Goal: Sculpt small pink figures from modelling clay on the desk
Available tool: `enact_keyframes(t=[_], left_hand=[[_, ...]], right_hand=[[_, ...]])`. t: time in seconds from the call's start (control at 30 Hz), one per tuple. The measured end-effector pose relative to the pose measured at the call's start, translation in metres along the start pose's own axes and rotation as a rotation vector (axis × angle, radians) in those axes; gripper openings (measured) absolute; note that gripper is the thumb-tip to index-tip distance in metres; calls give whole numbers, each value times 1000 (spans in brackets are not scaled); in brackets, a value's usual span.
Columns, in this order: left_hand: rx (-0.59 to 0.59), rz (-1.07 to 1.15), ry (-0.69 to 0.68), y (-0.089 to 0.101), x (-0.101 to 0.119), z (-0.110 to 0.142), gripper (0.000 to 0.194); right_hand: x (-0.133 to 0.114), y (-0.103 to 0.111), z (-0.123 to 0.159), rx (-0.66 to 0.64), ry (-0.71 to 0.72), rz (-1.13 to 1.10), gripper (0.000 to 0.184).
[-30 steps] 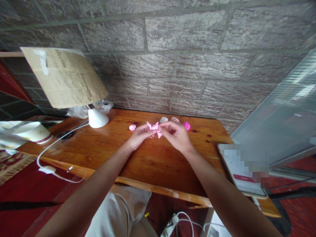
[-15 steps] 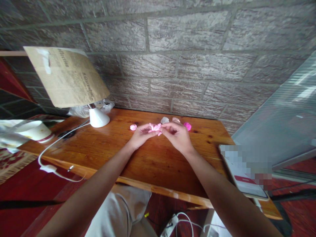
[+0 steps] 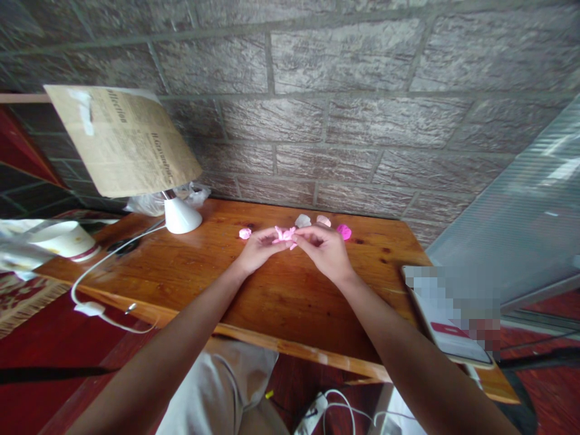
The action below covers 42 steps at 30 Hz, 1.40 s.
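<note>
A pink piece of what looks like modelling clay (image 3: 285,234), uneven with small points sticking out, is held above the wooden table between my two hands. My left hand (image 3: 257,251) pinches it from the left, with thumb and fingers closed on its edge. From the right, the thumb and fingertips of my right hand (image 3: 327,249) press on the same piece. A small pink lump (image 3: 244,233) lies just left of my left hand. Behind my right hand are a white lump (image 3: 302,220), a pale pink lump (image 3: 323,220) and a magenta lump (image 3: 344,232).
A lamp (image 3: 182,216) with a paper shade stands on the table (image 3: 290,302) at the left. Near it are a paper cup (image 3: 66,240), dark scissors (image 3: 124,246) and a white cord (image 3: 90,309). A tablet (image 3: 446,323) lies by the right edge; a brick wall rises behind.
</note>
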<state>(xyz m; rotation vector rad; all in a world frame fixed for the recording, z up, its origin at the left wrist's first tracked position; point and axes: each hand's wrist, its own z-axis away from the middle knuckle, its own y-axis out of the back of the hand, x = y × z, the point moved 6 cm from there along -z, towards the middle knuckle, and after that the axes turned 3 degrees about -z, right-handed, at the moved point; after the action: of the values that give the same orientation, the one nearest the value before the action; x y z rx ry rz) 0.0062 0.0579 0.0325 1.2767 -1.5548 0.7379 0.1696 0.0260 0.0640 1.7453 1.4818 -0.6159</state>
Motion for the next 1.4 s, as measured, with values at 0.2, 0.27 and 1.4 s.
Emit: enact_keyframes(t=[0.2,0.27,1.4], left_hand=[[38,8,39,5,-4,1,30],[44,23,56,5,-6,1,32],[46,48,252,3,-14,3,41]], right_hand=[[5,10,-4,87,-56,-93,23],[10,11,-4,117,-93,-110,26],[-12,-6,7,-25,196,257,52]])
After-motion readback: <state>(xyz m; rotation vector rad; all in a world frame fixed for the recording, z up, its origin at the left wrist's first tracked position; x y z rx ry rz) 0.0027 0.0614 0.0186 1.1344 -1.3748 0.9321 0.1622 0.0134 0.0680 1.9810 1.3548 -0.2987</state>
